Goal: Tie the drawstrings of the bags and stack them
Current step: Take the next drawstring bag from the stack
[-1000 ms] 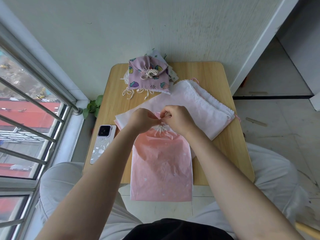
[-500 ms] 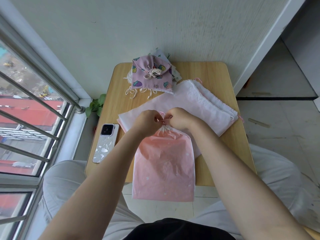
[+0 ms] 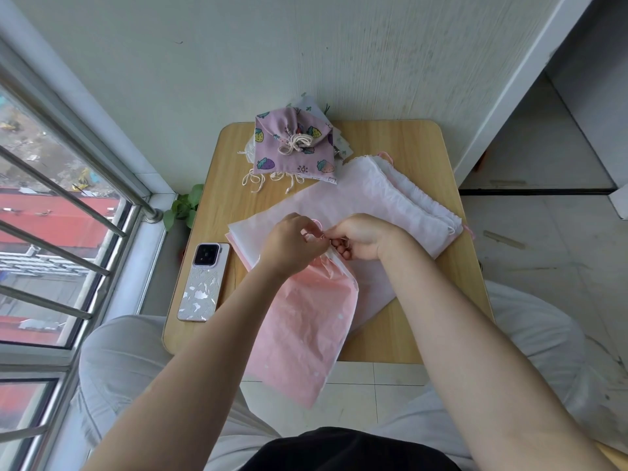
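A pink dotted bag [image 3: 306,328] lies in front of me, its gathered neck pointing away and its bottom hanging past the table's near edge. My left hand [image 3: 289,244] and my right hand [image 3: 362,237] meet at that neck, and each pinches the thin pink drawstring [image 3: 317,229] there. Under them lies a pile of flat pale pink and white bags [image 3: 384,202], stretching toward the right edge. At the back stands a stack topped by a tied purple strawberry-print bag [image 3: 294,147], its cream cords knotted.
The small wooden table [image 3: 411,147] stands against a white wall. A phone [image 3: 204,282] lies face down by its left edge. Window bars run along the left, with a small green plant [image 3: 185,207] below them. My knees flank the table.
My hands have stayed at the pink bag's neck and worked the drawstring. The bag's lower end has swung slightly, so it now lies more at a slant.
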